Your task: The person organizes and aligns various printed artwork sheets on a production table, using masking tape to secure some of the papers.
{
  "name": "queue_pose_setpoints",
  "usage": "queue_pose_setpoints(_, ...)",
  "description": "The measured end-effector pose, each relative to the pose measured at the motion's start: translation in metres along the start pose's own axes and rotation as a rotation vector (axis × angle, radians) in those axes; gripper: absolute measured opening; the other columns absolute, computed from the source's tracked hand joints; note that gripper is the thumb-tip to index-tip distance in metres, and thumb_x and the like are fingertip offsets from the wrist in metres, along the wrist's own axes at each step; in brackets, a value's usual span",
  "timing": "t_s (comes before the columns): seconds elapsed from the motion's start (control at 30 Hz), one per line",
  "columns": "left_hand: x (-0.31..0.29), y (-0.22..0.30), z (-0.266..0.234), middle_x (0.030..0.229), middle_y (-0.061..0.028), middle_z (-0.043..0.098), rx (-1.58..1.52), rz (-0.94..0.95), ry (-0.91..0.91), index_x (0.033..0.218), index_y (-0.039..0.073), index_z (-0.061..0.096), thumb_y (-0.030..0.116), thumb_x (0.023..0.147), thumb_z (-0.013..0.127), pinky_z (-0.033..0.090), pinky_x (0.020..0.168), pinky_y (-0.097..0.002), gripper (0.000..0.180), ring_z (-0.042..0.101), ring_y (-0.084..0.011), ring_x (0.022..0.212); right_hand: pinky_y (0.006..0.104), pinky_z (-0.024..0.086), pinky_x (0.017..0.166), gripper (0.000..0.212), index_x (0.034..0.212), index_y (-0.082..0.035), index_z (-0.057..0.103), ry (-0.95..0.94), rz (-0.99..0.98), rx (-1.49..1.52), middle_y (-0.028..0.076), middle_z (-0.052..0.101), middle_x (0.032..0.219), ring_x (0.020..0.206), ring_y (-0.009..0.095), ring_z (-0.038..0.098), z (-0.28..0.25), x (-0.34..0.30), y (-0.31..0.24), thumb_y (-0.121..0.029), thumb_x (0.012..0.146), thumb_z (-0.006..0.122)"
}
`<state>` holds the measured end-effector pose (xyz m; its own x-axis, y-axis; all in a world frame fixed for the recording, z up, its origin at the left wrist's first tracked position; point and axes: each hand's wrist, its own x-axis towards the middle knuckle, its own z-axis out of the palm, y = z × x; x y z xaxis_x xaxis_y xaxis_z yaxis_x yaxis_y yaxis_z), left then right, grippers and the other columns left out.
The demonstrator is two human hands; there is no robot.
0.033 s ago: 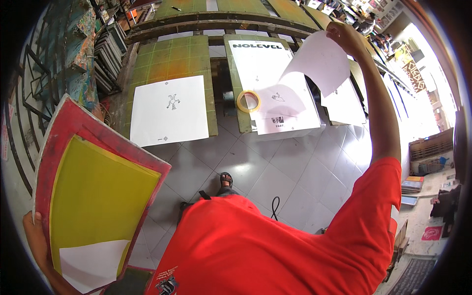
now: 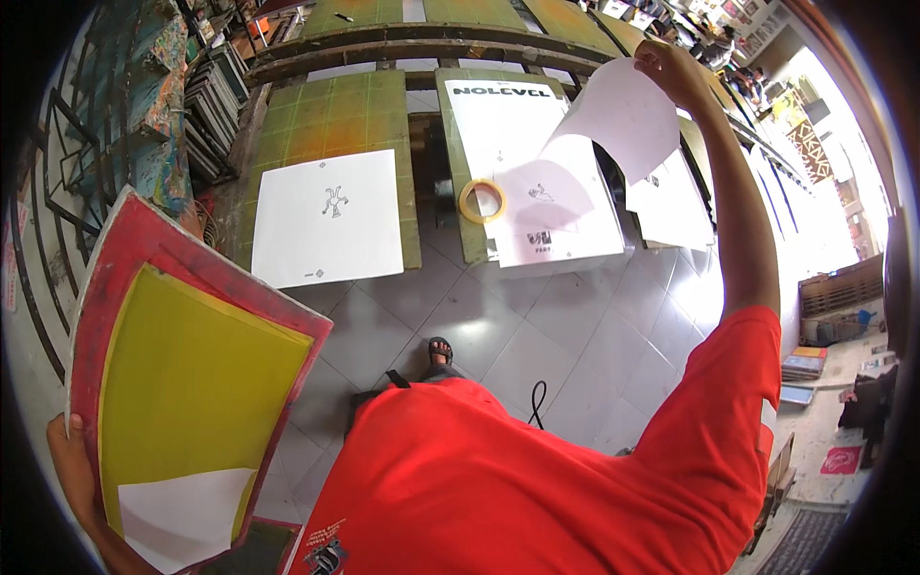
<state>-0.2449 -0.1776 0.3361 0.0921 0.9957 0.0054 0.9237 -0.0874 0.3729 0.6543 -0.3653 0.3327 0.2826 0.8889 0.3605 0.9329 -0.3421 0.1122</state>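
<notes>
My left hand [image 2: 69, 458] is closed on the edge of a silk-screen frame [image 2: 86, 374], which has a red border and yellow-green mesh. A white paper sheet [image 2: 182, 513] covers the mesh's lower end. Raised at the upper right, my right hand [image 2: 668, 69] pinches a corner of a thin translucent sheet [image 2: 623, 120]. That sheet curls up from large printed sheets [image 2: 508, 129] on the middle board. A roll of yellowish tape [image 2: 467, 213] rests at their left edge. On the left board lies a white sheet with a small figure drawing [image 2: 326, 216].
Green boards [image 2: 326, 115] stand in a row, with a dark rail [image 2: 402, 43] behind them. Several frames [image 2: 213, 105] are stacked at the left beside a paint-stained surface [image 2: 144, 96]. More paper [image 2: 666, 206] lies on the right board. Grey floor tiles [image 2: 489, 326] show below.
</notes>
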Motion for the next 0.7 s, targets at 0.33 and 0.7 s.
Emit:
queue_pose_setpoints(0.33,-0.048,0.063,-0.012,0.09,-0.0128,0.062,0.269,0.083,0.045,0.098,0.002,0.062,0.032,0.093,0.056,0.044,0.07,-0.0381,0.031,0.055,-0.0279,0.076,0.0388,0.05,0.076,0.003,0.084,-0.01,0.068,0.166,-0.106,-0.092,0.007,0.068,0.087,0.084,0.028,0.063,0.087,-0.077,-0.021,-0.012,0.083,0.066)
queue_pose_setpoints(0.7,-0.037,0.064,-0.037,0.096,-0.0239,0.06,0.663,0.317,-0.042,0.095,-0.003,0.057,0.02,0.098,0.045,0.042,0.078,-0.047,0.026,0.055,-0.037,0.09,0.0374,0.048,0.084,0.005,0.085,-0.012,0.065,0.16,-0.044,0.101,0.001,0.067,0.091,0.088,0.021,0.062,0.261,-0.201,-0.077,-0.012,0.081,0.064)
